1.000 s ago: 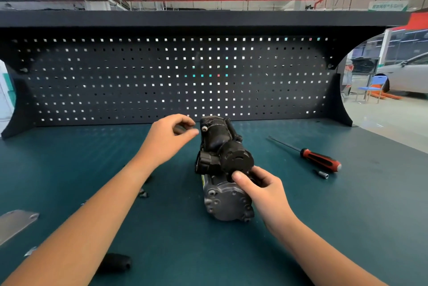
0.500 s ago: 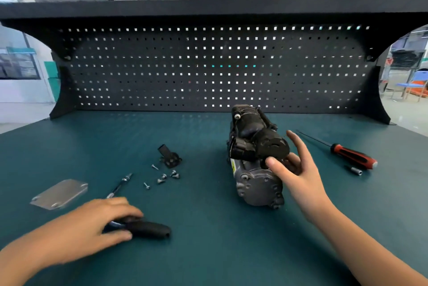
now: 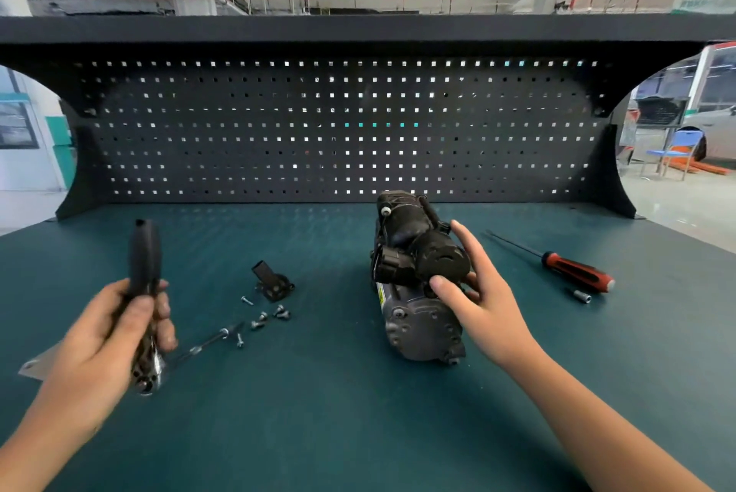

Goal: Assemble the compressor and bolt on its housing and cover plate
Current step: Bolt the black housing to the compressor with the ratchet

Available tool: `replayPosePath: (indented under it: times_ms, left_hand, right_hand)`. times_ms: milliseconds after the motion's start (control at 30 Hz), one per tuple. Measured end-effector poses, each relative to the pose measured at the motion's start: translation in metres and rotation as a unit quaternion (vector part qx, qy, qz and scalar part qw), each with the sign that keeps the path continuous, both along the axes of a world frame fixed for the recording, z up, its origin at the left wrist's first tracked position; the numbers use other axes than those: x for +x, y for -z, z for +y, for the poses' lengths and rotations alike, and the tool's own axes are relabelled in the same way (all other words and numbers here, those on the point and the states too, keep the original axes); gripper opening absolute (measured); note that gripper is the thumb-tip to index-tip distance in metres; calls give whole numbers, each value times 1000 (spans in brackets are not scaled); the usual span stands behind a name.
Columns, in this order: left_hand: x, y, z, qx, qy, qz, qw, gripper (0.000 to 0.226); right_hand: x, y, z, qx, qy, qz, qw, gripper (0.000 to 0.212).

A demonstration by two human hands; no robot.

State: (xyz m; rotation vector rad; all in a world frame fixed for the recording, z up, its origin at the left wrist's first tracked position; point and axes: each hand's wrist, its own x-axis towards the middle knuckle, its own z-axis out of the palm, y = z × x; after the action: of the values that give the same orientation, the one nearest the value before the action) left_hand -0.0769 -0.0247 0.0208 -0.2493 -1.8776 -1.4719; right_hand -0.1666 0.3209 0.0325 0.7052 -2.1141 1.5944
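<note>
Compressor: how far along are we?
Done: the compressor body looks put together and lies on the bench. In hand: the left hand grips a ratchet, and the right hand rests on the compressor. Left: screws, a black bracket and the cover plate lie loose beside it, so bolting has apparently not started.

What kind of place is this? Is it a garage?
Probably a workshop or factory hall: a workbench backed by a black pegboard, a red-handled screwdriver and loose screws on it, and seemingly a car at the far right.
</note>
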Motion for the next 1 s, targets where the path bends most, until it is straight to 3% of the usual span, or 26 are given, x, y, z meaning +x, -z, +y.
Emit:
replayPosePath:
  times_ms: [33, 100, 200, 267, 333, 367, 467, 600, 733, 1000]
  left_hand:
    - [-3, -3, 3, 42, 12, 6, 999, 20]
    - [-9, -12, 12, 107, 37, -5, 994, 41]
    - [-20, -25, 25, 217, 67, -11, 974, 54]
    - [-25, -35, 36, 275, 81, -17, 958, 45]
    - [-23, -44, 43, 304, 108, -11, 947, 13]
    - [-19, -48, 46, 305, 127, -15, 944, 13]
    - [-17, -65, 59, 270, 160, -46, 949, 39]
    - [-25, -89, 97, 384, 203, -22, 901, 42]
    - [-30, -97, 138, 345, 225, 8, 911, 53]
    - [-33, -103, 172, 285, 272, 34, 918, 45]
  right_hand:
    - [1, 0, 0, 4, 4, 1, 1000, 66]
    - [2, -1, 1, 11, 9, 4, 1000, 68]
    - [2, -1, 1, 18, 10, 5, 1000, 70]
    - [2, -2, 0, 11, 10, -1, 1000, 67]
    - [2, -2, 0, -4, 8, -9, 1000, 65]
    - [2, -1, 0, -9, 7, -10, 1000, 66]
    - [2, 1, -1, -12, 8, -7, 1000, 70]
    - [4, 4, -5, 17, 16, 12, 1000, 72]
    - [5, 5, -6, 30, 33, 35, 998, 72]
    - [4, 5, -3, 35, 21, 16, 999, 69]
